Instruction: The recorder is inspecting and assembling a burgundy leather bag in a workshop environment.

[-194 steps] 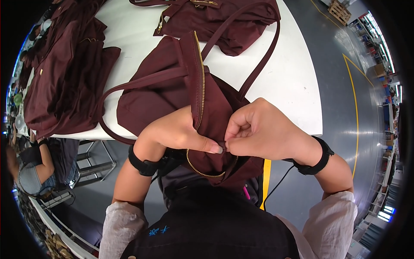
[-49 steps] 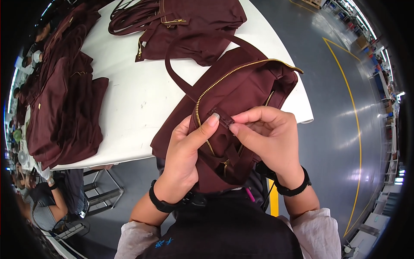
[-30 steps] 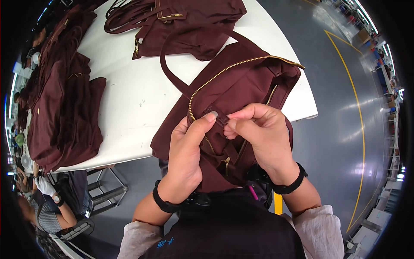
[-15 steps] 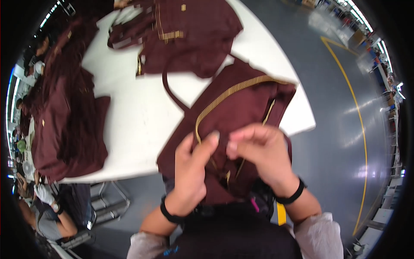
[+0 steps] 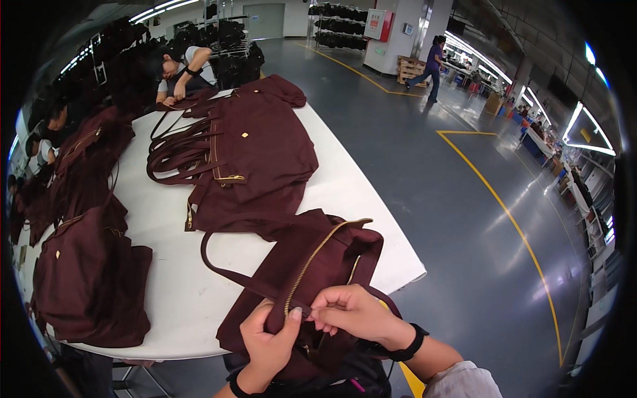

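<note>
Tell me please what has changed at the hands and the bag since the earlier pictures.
The head lifted, so the view now reaches far across the hall. The bag was turned earlier: its gold zipper now runs away from the person. The left hand and right hand still pinch the near end of the zipper. The other bags stay on the white table.

Single head view, fisheye: looks down and forward over white surface (image 5: 345, 192), hands close at lower edge, hall floor beyond.

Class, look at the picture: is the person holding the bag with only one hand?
No, both the left hand and right hand grip the maroon bag at its gold zip.
</note>
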A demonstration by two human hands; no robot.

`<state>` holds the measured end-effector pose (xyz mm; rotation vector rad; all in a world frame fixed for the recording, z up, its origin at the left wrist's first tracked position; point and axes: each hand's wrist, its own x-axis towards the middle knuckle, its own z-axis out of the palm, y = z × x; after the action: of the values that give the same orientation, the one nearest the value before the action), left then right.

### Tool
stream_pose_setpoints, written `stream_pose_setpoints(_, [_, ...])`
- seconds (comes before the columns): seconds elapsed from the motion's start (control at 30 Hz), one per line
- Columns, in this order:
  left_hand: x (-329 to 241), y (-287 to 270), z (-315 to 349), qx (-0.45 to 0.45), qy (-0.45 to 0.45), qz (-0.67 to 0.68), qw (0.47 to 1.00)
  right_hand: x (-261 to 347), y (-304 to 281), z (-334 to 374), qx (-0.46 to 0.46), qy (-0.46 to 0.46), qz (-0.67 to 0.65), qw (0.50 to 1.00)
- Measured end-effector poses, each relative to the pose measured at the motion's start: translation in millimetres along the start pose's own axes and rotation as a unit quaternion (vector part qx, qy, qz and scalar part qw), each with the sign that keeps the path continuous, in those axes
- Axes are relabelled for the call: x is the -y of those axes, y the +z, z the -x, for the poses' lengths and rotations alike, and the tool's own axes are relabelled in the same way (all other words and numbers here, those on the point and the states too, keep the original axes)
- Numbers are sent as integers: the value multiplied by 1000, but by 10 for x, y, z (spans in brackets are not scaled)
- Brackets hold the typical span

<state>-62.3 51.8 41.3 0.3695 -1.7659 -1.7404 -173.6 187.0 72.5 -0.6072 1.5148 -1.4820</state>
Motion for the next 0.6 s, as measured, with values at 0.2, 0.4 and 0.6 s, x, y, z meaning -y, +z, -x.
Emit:
stream_pose_setpoints(0.2, [50,56,-14,-49,14,33,998,-141,99,-120,-33,-20,-154,987])
stream_pose_setpoints(0.4, [57,91,13,-53,13,32,998,-195,181,-160,-102,-44,-126,986])
stream_pose_setpoints(0.6, [79,97,31,-63,-10,26,998,-276,227,-179,-118,-61,-183,974])
